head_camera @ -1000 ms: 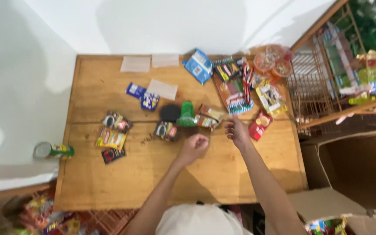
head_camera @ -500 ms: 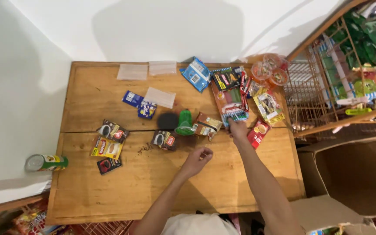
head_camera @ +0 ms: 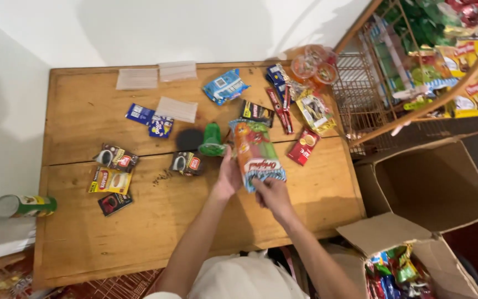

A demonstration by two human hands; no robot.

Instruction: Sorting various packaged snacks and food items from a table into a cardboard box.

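Both hands are gripping the orange snack packet (head_camera: 256,154): left hand (head_camera: 228,178) steadying its side, right hand (head_camera: 270,194) pinching the bottom, keeping it lifted off the desk (head_camera: 84,232).

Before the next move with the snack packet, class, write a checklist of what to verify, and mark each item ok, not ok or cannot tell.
1. Both hands on the snack packet: ok; left hand at its side edge, right hand at its near end.
2. Packet lifted off the wooden table: cannot tell.
3. Green cup out of the way: not ok; it sits right beside the packet.
4. Red sachet apart from the packet: ok.
5. Cardboard box open: ok.
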